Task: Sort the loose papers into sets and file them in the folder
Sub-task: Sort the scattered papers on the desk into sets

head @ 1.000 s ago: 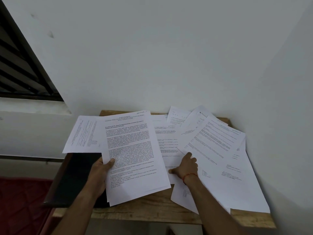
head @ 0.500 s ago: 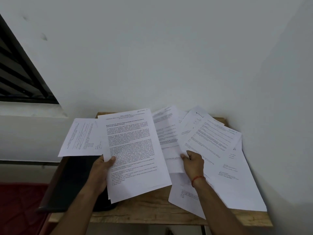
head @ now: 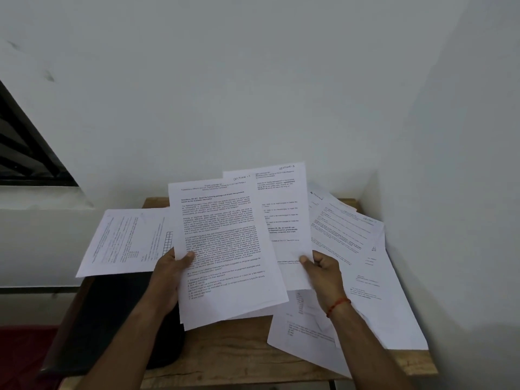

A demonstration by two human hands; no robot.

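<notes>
The sheaf I hold up over the table's middle is a page of dense print with a few sheets behind it. My left hand is clamped on its left edge, thumb on the front. Partly tucked behind it stands a single sheet, pinched near its lower edge by my right hand.

Each bears a handwritten section note in its top right corner, though I cannot read the numbers with certainty. To do this well, I should compare those notes before merging, then slide the single sheet squarely behind the sheaf and tap the edges level. A light grip seems best, since thin paper creases.

The loose papers lie fanned and overlapping on the right of the table, against the wall. Another printed sheet lies on the left, overhanging the table's edge, so a careless elbow could knock it off. Below my left wrist lies a dark flat case, probably the folder.
</notes>
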